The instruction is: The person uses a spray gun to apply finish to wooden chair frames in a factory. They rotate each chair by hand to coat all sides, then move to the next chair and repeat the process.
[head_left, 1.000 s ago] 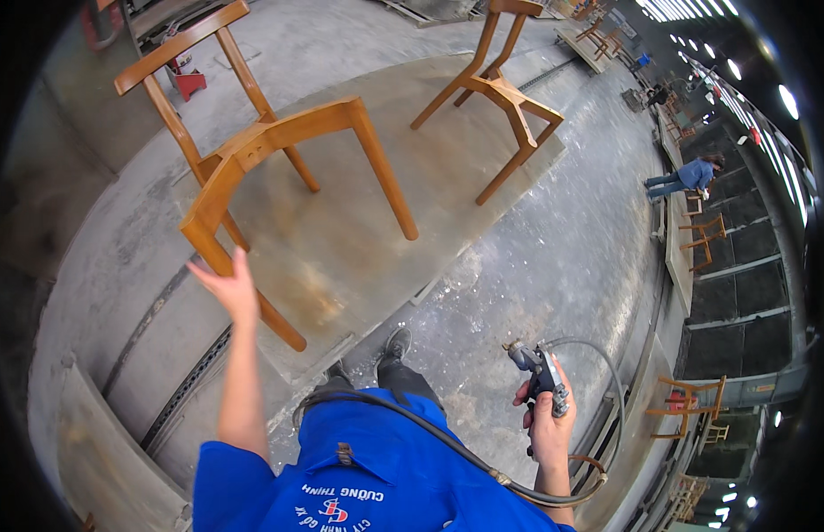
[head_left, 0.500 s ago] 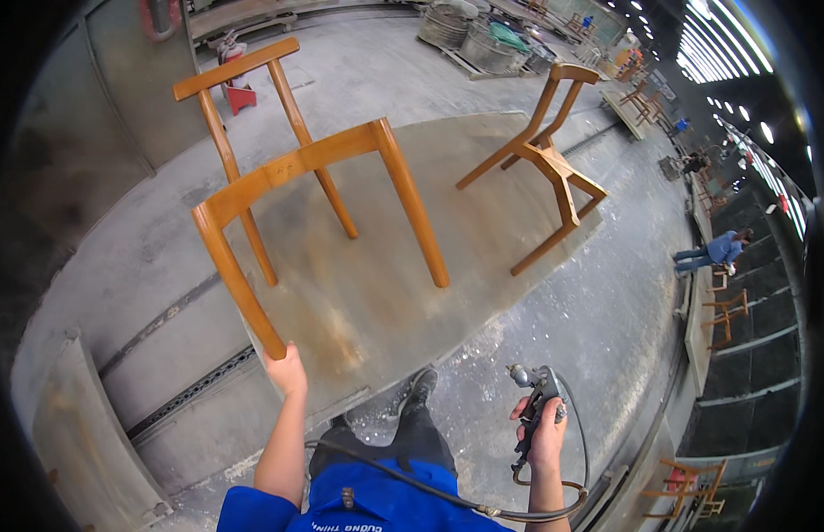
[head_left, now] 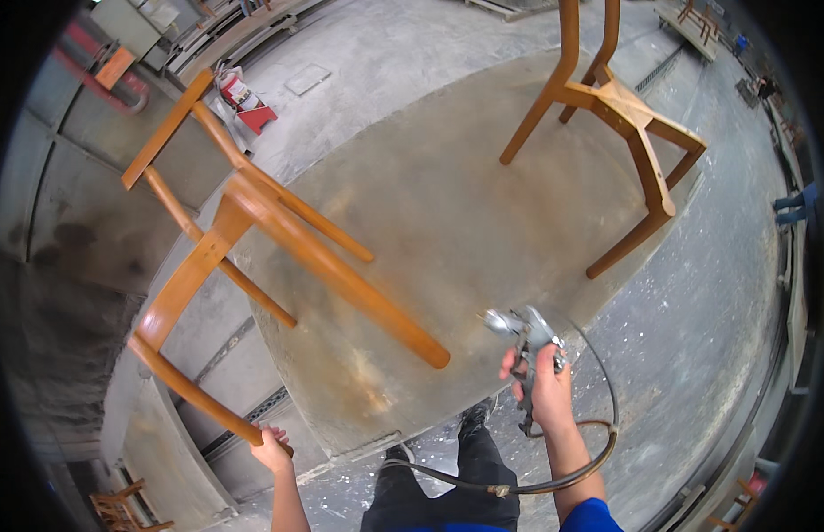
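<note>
While the left hand [head_left: 272,448] closes its fingers around the foot of one leg, the wooden chair frame [head_left: 252,257] hangs tipped above a round turntable platform [head_left: 447,204], its legs and rails splayed toward the camera and its top rail up at the left. The right hand [head_left: 543,390] grips a spray gun [head_left: 518,332], fingers wrapped about the handle, nozzle aimed toward the nearest leg; a hose [head_left: 554,479] loops down from it past the person's legs. My reading is that coating is midway: the frame already shows a warm, glossy amber tone on the rails facing up, yet whether its undersides are covered cannot be told. A second chair frame [head_left: 620,124] stands on the platform's far side, similarly toned.
</note>
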Demonstrator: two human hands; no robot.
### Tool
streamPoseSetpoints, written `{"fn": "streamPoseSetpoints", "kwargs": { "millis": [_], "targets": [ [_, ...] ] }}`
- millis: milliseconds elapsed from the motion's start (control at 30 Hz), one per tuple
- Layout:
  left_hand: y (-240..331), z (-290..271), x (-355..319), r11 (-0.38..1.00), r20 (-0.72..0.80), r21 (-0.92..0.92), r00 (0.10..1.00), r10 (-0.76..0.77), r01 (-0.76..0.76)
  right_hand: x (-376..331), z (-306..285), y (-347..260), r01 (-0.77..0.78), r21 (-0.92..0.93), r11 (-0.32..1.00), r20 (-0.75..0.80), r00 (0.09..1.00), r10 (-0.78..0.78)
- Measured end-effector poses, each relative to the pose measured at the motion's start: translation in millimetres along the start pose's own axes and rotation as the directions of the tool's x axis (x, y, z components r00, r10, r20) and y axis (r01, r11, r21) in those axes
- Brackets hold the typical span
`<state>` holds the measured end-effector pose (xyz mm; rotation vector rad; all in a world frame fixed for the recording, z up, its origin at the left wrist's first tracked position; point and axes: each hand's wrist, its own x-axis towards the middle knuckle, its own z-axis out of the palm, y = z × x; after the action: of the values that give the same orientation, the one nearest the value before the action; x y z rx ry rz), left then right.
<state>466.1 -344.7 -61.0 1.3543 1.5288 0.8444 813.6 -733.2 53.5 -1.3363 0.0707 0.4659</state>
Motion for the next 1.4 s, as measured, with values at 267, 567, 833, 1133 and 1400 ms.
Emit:
{"fn": "streamPoseSetpoints", "kwargs": {
  "millis": [267,567,833,1133,1400],
  "targets": [
    [-4.0,12.0,-19.1,0.991,0.032,0.080,0.994,-0.107,0.105,102.2,10.6,-6.0,0.044,0.144,0.989,0.297,0.951,-0.086],
    [-3.8,13.9,-16.6,0.988,0.035,0.102,0.992,-0.121,0.117,114.1,-17.7,36.6,-0.063,0.051,0.997,0.166,0.985,0.054],
    [-5.7,16.7,-10.7,0.989,0.046,0.112,0.993,-0.105,0.100,120.8,-42.3,60.1,-0.118,-0.064,0.991,0.102,0.987,0.124],
    [-0.4,17.4,-9.0,0.990,0.041,0.113,0.995,-0.091,0.086,112.5,-22.6,26.2,0.041,0.178,0.983,0.201,0.977,-0.077],
    [7.4,20.5,-6.6,0.996,0.071,0.069,0.996,-0.059,0.055,96.8,-19.6,46.2,-0.045,0.057,0.997,0.130,0.991,0.037]
  ]
}}
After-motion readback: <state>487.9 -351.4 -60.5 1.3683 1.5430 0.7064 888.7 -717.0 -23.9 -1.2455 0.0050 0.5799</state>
